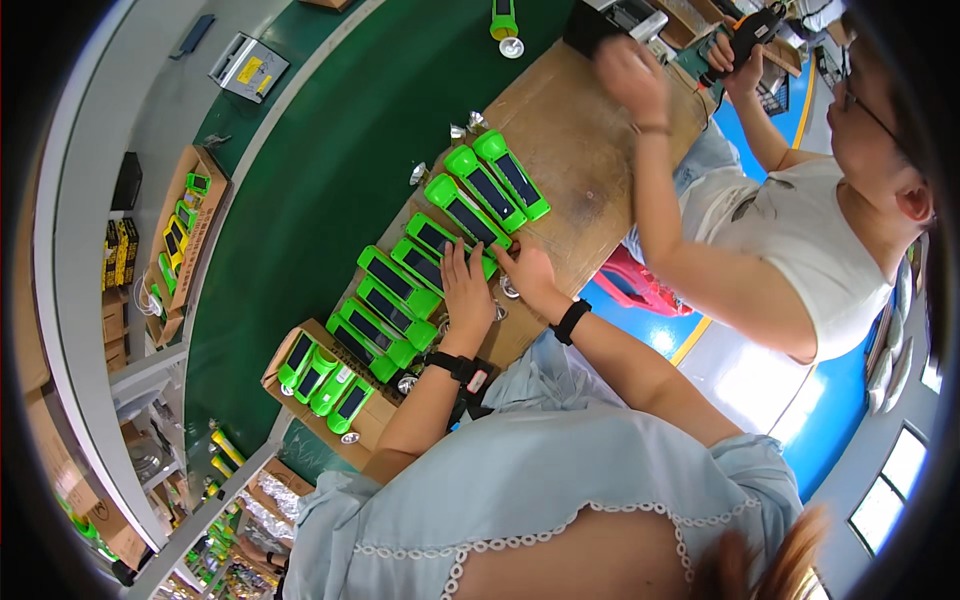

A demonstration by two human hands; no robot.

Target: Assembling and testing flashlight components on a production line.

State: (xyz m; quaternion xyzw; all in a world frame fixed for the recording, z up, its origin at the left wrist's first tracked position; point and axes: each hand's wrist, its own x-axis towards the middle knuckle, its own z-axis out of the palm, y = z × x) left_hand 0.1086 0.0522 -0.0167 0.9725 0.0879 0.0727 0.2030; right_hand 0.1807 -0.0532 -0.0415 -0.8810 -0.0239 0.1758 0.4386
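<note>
The left hand (466, 292) lays straight fingers over a smooth green plastic case (432, 236), and the right hand (530, 268) bends its fingers near the end — one cannot tell if either grips. The case sits mid-row on the flat brown tabletop (575, 130) — long, with a dark panel.

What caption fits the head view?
Left hand and right hand at green flashlights; a co-worker holds a power tool.

Row torches (394, 313), 8-to-12 o'clock: nine seen
Boxed torches (330, 397), 8 o'clock: four
Lone torch (503, 22), 12 o'clock: one
Drill (746, 44): one
</note>
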